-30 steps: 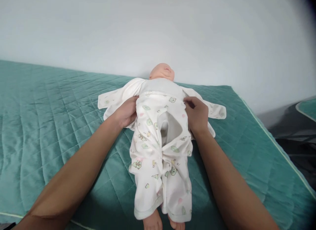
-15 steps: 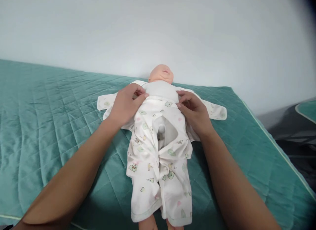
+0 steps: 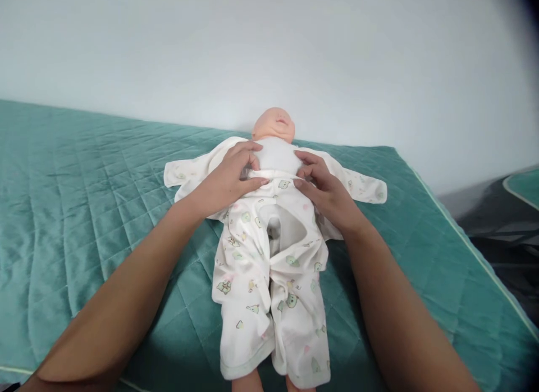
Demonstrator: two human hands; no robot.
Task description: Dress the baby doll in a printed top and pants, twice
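Observation:
A baby doll [image 3: 275, 156] lies on its back, head away from me, with bare lower legs at the near end. It wears white printed split-crotch trousers [image 3: 246, 257], pulled up to the belly. An open white printed jacket [image 3: 364, 185] spreads beneath it, sleeves out to both sides. My left hand [image 3: 229, 176] rests on the left of the waistband, thumb on the cloth and fingers spread over the torso. On the other side my right hand [image 3: 326, 187] touches the waistband and torso with its fingers apart and bent.
A green quilted cover [image 3: 105, 212] lies under the doll, its piped edge running down the right. Behind stands a plain pale wall [image 3: 210, 55]. At the far right is part of another green surface [image 3: 524, 188] above a dark area.
Both hands have shifted inward along the waistband, and their fingers have spread from a closer pinch. The front of the waistband lies slightly lower and more gathered.

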